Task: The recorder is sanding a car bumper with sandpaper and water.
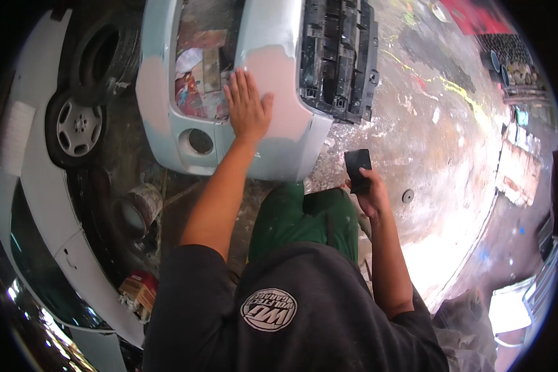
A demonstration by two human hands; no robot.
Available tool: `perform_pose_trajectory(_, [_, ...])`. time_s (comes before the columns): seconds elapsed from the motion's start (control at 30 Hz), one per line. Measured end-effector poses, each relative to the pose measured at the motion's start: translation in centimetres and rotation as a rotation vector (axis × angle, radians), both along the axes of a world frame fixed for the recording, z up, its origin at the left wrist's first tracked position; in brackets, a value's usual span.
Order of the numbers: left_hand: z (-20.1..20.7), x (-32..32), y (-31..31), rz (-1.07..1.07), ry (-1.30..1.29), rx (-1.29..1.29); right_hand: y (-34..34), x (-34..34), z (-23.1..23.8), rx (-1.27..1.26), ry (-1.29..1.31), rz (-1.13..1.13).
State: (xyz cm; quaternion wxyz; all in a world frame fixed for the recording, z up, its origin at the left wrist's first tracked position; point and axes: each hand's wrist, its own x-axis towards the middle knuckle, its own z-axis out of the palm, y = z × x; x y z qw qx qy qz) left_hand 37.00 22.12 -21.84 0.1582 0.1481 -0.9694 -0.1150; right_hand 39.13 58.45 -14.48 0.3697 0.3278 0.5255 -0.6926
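The person crouched on the dirty, paint-spotted floor in front of a pale blue car bumper. The bumper was off the car and lay on the floor. It had a big dull pink patch on it, like filler that had been rubbed down.

The left hand lay flat on the edge of that patch. Its fingers were stretched out, a little apart, and pressed on the bumper. They were not gripping anything. It looked to me like the hand was feeling how smooth the patch was.

The right hand was held off to the side, apart from the bumper. Its fingers were closed around a small flat black block, maybe a sanding block. The block was up in the air near the green knee, not touching the bumper.

So I think this was the checking step, between rubs. If the patch felt bumpy, the next move would need the block brought over to the pink part and laid flat, so it would not dig in.

A black grille sat on the right part of the bumper. Rags and scraps showed through a hole in it. To the left stood a white car with a wheel, and a loose tyre leaned above that wheel. A bucket lay on its side near the left arm.
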Motion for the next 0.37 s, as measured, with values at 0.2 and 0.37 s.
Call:
perform_pose_trajectory(0.2, [-3.5,8.8,3.6,0.080,-0.026,0.074,-4.5,0.9,2.8,-0.101,0.077,0.044])
perform_pose_trajectory(0.37, [-6.1,16.2,7.4,0.133,-0.028,0.211,-2.9,4.9,0.6,0.067,0.191,0.129])
